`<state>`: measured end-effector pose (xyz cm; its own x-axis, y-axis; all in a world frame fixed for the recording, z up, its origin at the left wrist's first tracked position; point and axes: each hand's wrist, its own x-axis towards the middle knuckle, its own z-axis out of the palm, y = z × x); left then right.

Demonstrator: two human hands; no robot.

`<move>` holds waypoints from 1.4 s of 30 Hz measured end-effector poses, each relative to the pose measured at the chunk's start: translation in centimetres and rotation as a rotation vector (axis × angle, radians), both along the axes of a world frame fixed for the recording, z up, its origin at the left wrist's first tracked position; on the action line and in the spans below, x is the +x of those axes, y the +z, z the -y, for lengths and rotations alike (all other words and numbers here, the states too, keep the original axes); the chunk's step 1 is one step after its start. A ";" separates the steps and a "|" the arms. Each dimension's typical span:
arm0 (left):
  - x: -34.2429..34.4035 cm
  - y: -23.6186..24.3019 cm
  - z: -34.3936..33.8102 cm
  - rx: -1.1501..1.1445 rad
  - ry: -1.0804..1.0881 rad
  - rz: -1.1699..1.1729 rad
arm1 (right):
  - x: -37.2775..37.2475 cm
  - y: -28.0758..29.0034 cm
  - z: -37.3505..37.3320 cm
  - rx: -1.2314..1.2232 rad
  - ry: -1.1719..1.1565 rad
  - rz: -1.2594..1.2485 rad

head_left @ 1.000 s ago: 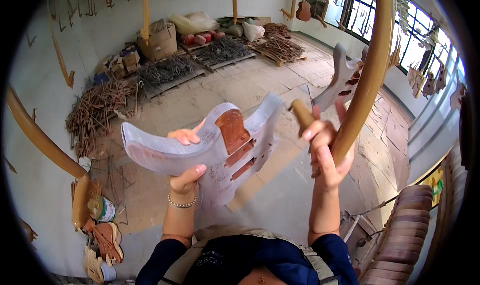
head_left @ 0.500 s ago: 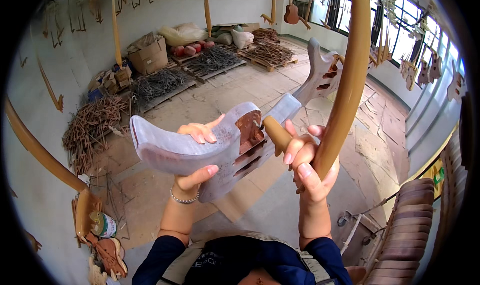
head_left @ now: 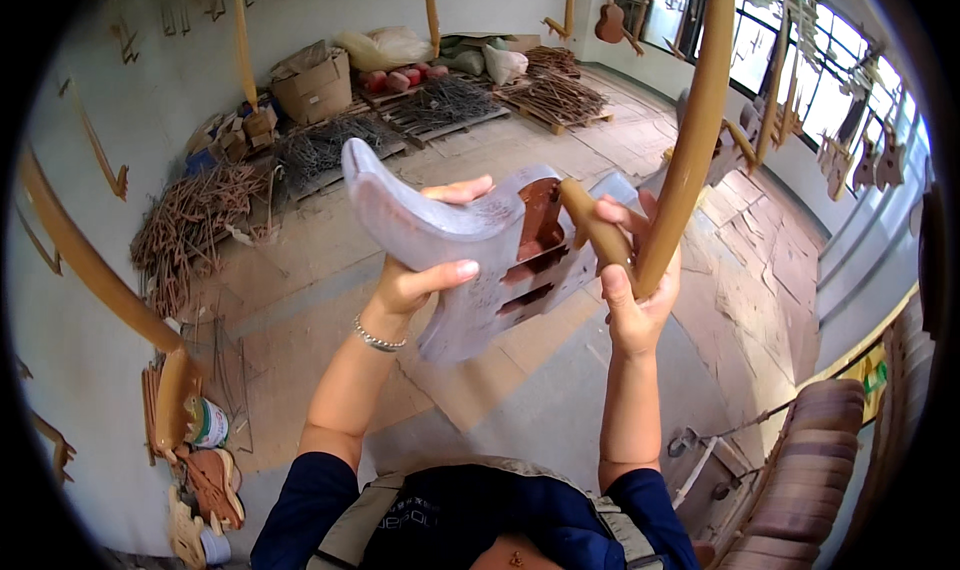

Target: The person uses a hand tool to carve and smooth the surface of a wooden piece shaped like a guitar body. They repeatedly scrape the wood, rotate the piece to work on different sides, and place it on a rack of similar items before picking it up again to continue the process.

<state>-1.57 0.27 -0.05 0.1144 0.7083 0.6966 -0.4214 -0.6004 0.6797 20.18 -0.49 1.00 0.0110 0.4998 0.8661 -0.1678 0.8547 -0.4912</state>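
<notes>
A greyish-white electric guitar body (head_left: pixel 485 275), with reddish-brown cut-outs showing bare wood, is held up in front of me at a tilt. My left hand (head_left: pixel 430 275) grips its left part, thumb on the near face and fingers over the upper edge. A long glossy tan hooked piece (head_left: pixel 695 130) comes down from the top of the view. My right hand (head_left: pixel 640 275) is wrapped round its lower bend. The short arm of that piece reaches left to the edge of the body's large cut-out; whether it touches or enters is unclear.
Pallets of dark metal rods (head_left: pixel 450 105) and brown rods (head_left: pixel 555 100) lie along the back wall, beside a cardboard box (head_left: pixel 312 88). Stacked brown bodies (head_left: pixel 815 460) stand at the lower right. More tan pieces (head_left: pixel 100 250) and guitar bodies (head_left: pixel 878 160) hang around me.
My left hand has moved up and right with the guitar body, whose left end now points higher. My right hand has shifted slightly up, and the short arm now meets the cut-out's edge in view.
</notes>
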 end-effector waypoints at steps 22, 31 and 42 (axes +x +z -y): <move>-10.8 -33.1 29.1 -0.864 0.748 -0.072 | -15.0 -22.5 11.9 -0.737 0.429 0.252; -9.1 -40.4 65.5 -1.157 1.532 0.585 | -30.8 -25.8 35.9 -0.802 1.240 0.716; 5.3 -38.6 79.3 -0.810 2.407 1.558 | -37.8 -27.0 53.8 -0.290 1.788 1.258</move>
<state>3.75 -79.05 -38.68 -0.3511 -0.8213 -0.4497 -0.0909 -0.4481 0.8893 -17.58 -54.31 -26.02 -0.8179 -0.5748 -0.0250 -0.0517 0.1167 -0.9918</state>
